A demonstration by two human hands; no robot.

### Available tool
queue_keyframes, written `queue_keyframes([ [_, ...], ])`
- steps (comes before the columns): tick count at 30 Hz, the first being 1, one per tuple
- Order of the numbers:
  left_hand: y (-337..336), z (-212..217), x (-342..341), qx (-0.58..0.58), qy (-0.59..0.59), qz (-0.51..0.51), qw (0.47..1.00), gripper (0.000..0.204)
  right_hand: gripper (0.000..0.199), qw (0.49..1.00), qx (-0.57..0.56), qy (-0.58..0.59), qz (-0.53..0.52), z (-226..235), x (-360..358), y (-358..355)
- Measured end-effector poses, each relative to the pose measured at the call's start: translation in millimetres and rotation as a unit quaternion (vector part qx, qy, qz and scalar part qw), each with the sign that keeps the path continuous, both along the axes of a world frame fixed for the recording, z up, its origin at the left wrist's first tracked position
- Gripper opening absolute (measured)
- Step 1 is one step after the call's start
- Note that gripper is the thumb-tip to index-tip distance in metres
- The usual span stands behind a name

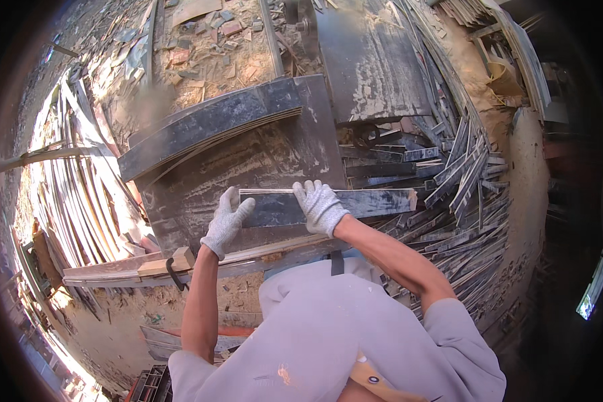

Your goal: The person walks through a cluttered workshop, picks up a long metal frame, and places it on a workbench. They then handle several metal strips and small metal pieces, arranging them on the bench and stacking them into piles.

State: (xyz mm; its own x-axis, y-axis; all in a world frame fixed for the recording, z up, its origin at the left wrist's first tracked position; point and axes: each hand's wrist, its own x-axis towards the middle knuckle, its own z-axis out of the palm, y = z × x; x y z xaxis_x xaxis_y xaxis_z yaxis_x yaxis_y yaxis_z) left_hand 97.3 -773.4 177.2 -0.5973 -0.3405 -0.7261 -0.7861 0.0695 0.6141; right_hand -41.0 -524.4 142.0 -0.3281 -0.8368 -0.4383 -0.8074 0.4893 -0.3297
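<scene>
Centre frame, I saw the left hand (226,220) gripping the left end of a dark board bundle (275,210), the right hand (319,207) clamped over its middle. Seemed partway: longer stack (211,130) lay upper left on the table (320,137); loose strips (465,234), right, looked unsorted.

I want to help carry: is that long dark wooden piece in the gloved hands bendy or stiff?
Probably fairly stiff: the long dark wooden piece sticks out past the right hand without clear drooping. It likely won't roll, since it looks flat-sided. Its top edge shows pale lines; if those are separate strips, they might slide apart, but I can't tell.
</scene>
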Motion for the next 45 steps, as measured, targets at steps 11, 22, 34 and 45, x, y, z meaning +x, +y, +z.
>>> queue_keyframes([
  [11, -13, -83, 162, -0.014, -0.005, 0.153, 0.988, 0.058, 0.108, 0.983, -0.129, -0.025, -0.131, 7, 30, 28],
  [22, 22, -68, 114, -0.403, -0.175, -0.139, 0.888, 0.069, 0.054, 0.709, -0.034, -0.241, -0.661, -85, -91, 252],
  [34, 76, -35, 64, -0.268, 0.042, -0.337, 0.902, 0.055, 0.041, 0.656, -0.089, -0.303, -0.685, -88, -24, 201],
  [45, 43, -41, 97, -0.274, 0.069, -0.314, 0.906, 0.056, 0.047, 0.686, -0.105, -0.268, -0.668, -103, 12, 182],
])
